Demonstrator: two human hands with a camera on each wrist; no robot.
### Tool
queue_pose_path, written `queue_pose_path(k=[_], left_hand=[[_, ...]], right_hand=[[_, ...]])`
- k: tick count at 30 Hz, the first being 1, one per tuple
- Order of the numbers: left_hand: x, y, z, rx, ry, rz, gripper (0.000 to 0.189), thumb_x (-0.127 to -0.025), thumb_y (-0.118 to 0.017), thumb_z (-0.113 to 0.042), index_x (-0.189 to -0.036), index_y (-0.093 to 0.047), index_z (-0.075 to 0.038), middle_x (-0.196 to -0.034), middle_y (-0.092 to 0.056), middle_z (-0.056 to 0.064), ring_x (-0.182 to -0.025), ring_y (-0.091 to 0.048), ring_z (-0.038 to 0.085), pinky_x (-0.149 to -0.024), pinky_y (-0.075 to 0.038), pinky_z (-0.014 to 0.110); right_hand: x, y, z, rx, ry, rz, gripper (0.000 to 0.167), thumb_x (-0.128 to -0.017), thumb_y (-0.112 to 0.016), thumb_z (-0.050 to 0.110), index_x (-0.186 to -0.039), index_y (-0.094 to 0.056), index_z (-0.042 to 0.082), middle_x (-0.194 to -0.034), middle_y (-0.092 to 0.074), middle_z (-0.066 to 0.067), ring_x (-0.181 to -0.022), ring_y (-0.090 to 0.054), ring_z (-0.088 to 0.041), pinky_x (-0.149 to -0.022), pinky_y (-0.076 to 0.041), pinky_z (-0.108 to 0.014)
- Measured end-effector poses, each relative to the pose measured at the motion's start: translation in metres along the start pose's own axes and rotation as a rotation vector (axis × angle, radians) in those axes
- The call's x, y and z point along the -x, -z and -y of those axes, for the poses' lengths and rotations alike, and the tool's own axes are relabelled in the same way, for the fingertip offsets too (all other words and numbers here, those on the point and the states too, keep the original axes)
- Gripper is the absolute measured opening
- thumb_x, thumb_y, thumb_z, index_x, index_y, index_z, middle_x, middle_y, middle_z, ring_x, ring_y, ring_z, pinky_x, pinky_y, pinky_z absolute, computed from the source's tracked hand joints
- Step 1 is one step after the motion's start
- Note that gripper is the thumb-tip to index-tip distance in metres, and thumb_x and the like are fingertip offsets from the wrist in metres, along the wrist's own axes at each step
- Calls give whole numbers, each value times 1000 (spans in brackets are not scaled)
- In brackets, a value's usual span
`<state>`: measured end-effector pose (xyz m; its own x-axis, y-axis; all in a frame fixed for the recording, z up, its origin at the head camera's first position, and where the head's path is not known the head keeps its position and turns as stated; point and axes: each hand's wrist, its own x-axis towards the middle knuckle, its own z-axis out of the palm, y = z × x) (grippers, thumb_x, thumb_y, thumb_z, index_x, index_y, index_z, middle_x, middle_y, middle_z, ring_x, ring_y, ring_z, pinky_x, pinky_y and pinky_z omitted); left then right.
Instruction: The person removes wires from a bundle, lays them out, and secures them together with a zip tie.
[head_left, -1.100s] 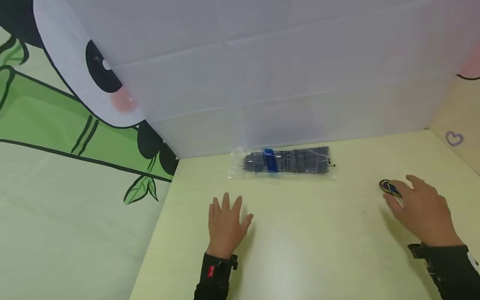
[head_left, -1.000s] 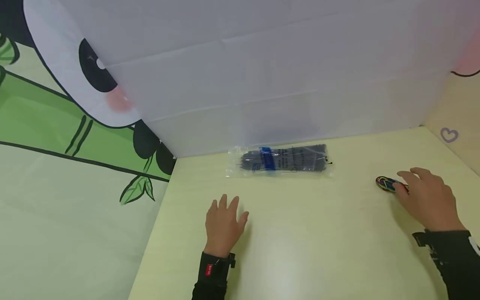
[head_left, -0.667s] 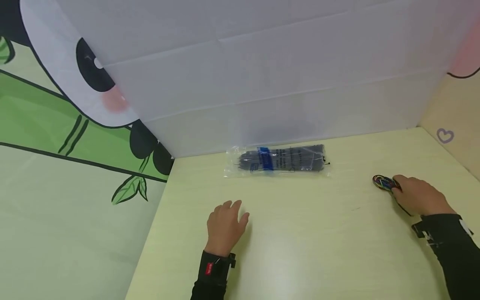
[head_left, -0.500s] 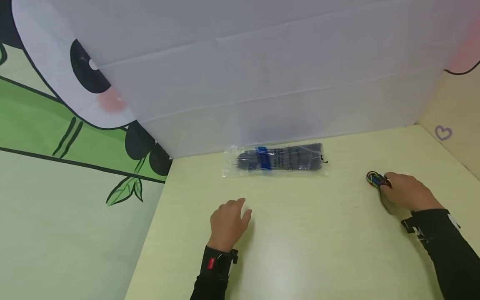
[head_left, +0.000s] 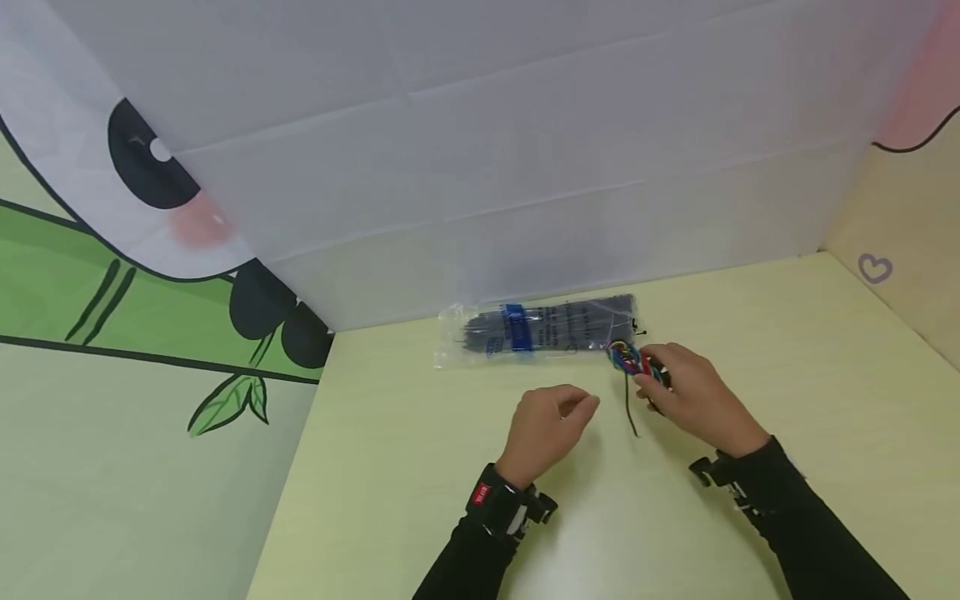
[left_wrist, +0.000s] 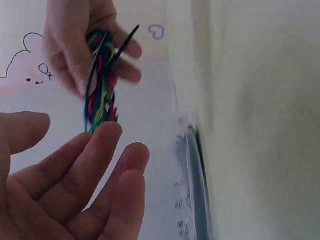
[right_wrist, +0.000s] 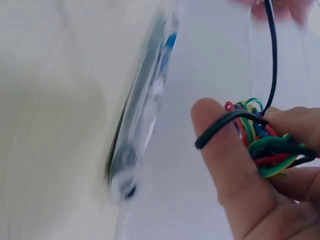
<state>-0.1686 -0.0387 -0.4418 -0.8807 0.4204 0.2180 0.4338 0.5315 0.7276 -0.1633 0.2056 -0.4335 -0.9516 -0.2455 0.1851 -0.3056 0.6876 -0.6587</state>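
Observation:
My right hand [head_left: 696, 396] grips a coiled bundle of thin multicoloured wires [head_left: 627, 357] in red, green, yellow, blue and black, above the table. One dark loose end hangs down from it in the head view. In the right wrist view the bundle [right_wrist: 260, 135] lies between thumb and fingers, with dark ends sticking out. My left hand [head_left: 542, 429] is just left of the bundle and holds nothing. In the left wrist view its fingers [left_wrist: 80, 175] are loosely bent with the thumb apart. Whether a fingertip touches the wires there is unclear.
A clear plastic bag [head_left: 558, 327] of dark thin strips with a blue band lies along the back of the pale table [head_left: 390, 500], just behind the bundle. A white cloth wall [head_left: 480, 158] rises behind it, and a beige panel [head_left: 907, 242] stands at the right.
My right hand has taken hold of the wire bundle and carried it left to the middle. The left hand has moved right towards it, its fingers going from spread to bent.

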Motion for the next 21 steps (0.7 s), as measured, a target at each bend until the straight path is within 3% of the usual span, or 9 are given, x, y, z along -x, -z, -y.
queue_pose_path(k=[3,6,11,15,17,19,21], left_hand=[[-5,-12,-2,94,30,1,34,-99,-54,-47,-102,-75,-20,-84,-74,-8,-74,-65,-1,-65,-51,19],[-6,-17,0,197,82,-7,27,-98,-58,-39,-98,-75,-17,-76,-73,-7,-69,-65,0,-53,-43,18],[-2,-7,10,189,126,-7,17,-98,-61,-25,-97,-76,-17,-73,-73,-7,-59,-61,2,-47,-33,19],[3,7,17,74,61,61,20,-98,-60,-25,-94,-78,-16,-74,-73,-8,-49,-49,5,-49,-35,19],[4,12,21,56,31,98,23,-98,-59,-28,-92,-78,-16,-77,-73,-7,-54,-53,2,-55,-41,19],[2,14,24,91,44,96,26,-99,-57,-31,-96,-77,-16,-83,-74,-6,-63,-60,1,-62,-47,19],[-2,14,26,155,62,53,25,-99,-57,-33,-104,-75,-16,-93,-75,-3,-77,-66,2,-71,-53,21]], right_hand=[[-3,-14,18,-85,41,23,44,-100,-57,26,-136,-49,3,-122,-57,-15,-82,-65,-9,-66,-53,-25],[-4,-22,26,-132,50,43,43,-99,-60,26,-136,-49,7,-122,-55,-11,-83,-65,-10,-66,-54,-23],[-4,-23,24,-111,36,56,47,-98,-60,17,-141,-46,5,-115,-52,-10,-86,-64,-10,-67,-53,-21],[-2,-24,16,-8,56,63,39,-98,-60,16,-135,-52,6,-105,-51,-5,-82,-53,-10,-66,-47,-21],[-1,-25,15,19,80,62,36,-98,-61,16,-132,-54,8,-105,-51,-3,-83,-49,-10,-68,-46,-22],[0,-25,14,17,110,58,35,-97,-61,15,-132,-53,10,-109,-51,-2,-87,-50,-9,-71,-47,-23],[-1,-24,15,-12,148,52,35,-97,-61,12,-131,-53,12,-113,-52,0,-94,-51,-9,-76,-49,-24]])
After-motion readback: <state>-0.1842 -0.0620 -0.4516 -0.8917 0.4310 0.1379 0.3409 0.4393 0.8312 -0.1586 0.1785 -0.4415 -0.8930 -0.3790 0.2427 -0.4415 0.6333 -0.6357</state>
